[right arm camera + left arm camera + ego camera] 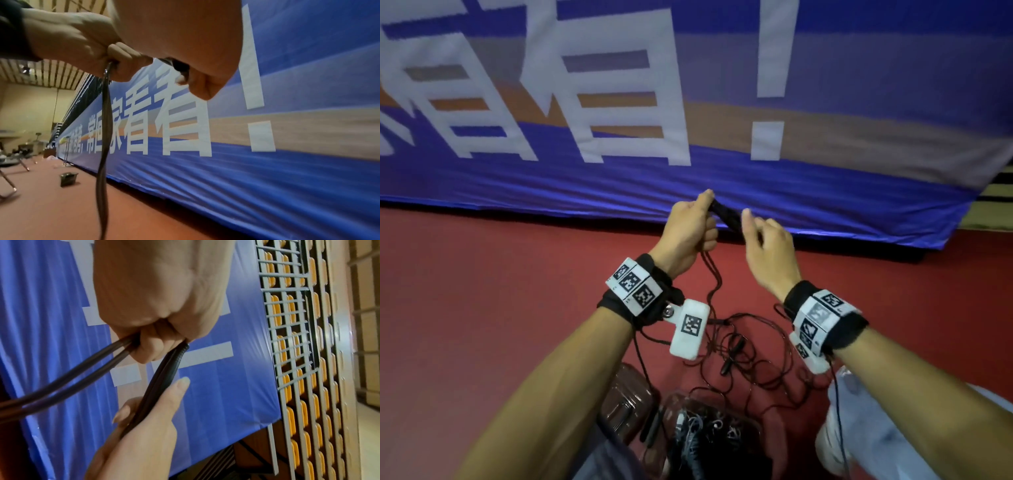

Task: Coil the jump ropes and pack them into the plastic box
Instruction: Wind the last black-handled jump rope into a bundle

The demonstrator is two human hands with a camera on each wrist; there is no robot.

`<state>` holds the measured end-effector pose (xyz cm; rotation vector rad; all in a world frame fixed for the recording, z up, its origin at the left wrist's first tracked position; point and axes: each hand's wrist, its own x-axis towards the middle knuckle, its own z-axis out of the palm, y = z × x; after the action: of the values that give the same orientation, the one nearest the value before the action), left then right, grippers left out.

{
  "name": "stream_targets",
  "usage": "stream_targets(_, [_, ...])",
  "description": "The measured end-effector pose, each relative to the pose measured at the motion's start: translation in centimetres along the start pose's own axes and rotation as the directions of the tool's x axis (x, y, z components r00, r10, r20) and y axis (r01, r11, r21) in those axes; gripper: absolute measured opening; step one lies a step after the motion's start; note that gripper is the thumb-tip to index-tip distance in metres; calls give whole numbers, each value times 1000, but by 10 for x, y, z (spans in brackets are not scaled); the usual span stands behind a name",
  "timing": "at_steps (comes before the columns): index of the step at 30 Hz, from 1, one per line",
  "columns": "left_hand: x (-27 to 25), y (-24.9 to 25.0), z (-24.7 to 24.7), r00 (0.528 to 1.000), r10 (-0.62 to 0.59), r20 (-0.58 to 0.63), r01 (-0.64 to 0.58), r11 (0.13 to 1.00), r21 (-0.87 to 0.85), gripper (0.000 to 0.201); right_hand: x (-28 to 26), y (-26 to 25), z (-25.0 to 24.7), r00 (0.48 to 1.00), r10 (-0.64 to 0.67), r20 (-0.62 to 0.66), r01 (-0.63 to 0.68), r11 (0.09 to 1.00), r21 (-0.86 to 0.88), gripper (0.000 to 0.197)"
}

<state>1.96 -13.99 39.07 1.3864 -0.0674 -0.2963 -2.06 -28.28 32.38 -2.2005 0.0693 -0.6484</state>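
Observation:
A pair of black jump rope handles (726,214) is held side by side above the red floor, in front of the blue banner. My left hand (698,226) grips their upper end together with two cord strands (68,382) that hang from the fist. My right hand (751,226) pinches the lower end of the handles (164,374) between thumb and fingers. The cords (104,129) drop to a loose tangle of rope (739,356) on the floor. The clear plastic box (674,399) sits below my arms with dark ropes inside.
A clear plastic lid-like piece (626,394) lies left of the box. The blue banner (722,178) hangs along the far side. My trouser leg and shoe (876,428) are at the lower right. A small dark box (68,178) and chair legs (8,181) stand on the floor far left.

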Motion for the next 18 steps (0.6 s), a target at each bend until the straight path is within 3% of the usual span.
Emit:
stream_targets(2, [6, 0, -6, 999, -38, -23, 37, 997, -62, 42, -10, -6, -5, 991, -86, 106, 102, 983, -154, 65])
stream_targets(5, [12, -6, -12, 997, -69, -32, 67, 996, -60, 40, -14, -6, -1, 960, -20, 279, 97, 959, -265, 50])
stream_targets(7, [12, -6, -20, 997, -72, -38, 72, 997, -12, 41, -10, -13, 2, 937, 8, 349, 50, 986, -157, 42])
stream_targets(11, [8, 2, -46, 997, -24, -72, 28, 998, 51, 50, -2, -37, 5, 871, -4, 491, -29, 998, 61, 55])
stream_targets(14, [3, 6, -57, 993, 50, -110, -42, 996, 77, 54, -10, -53, 10, 865, -28, 501, -76, 979, 187, 58])
stream_targets(16, [0, 8, -56, 991, 88, -102, -76, 991, 112, 54, -12, -58, 14, 900, -48, 434, -54, 974, 219, 63])
stream_targets(18, [-4, 10, -54, 988, 126, -87, -110, 980, 163, 52, -10, -63, 17, 943, -50, 330, -51, 956, 290, 54])
